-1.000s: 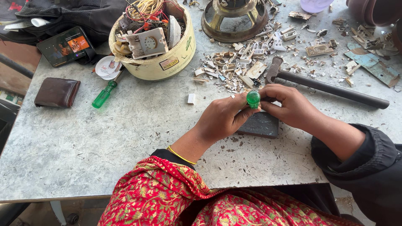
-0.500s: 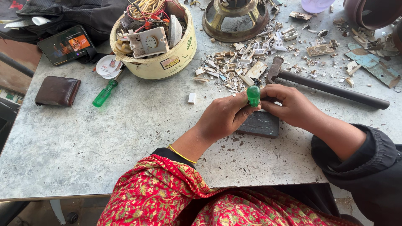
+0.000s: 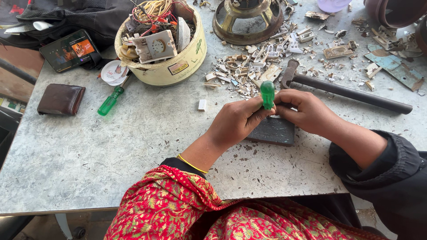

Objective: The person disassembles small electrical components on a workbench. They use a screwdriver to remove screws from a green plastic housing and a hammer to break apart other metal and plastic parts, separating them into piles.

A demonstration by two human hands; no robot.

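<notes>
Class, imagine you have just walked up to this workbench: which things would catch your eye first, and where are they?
First, the bright green translucent screwdriver handle standing upright between the left hand and right hand, over a dark grey rectangular block at mid-table. Behind them lies a heap of broken white plastic pieces. At the back left sits a round cream tin crammed with wires and switch parts.

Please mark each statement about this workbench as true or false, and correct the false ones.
1. Both hands hold a green-handled screwdriver over a dark block. True.
2. The hammer is in the right hand. False: it lies on the table, beyond the hands.
3. A second green screwdriver lies beside the round tub. True.
4. The brown wallet is inside the tub. False: it lies on the table, near the phone.
5. The left hand rests flat on the table. False: it grips the screwdriver.
</notes>
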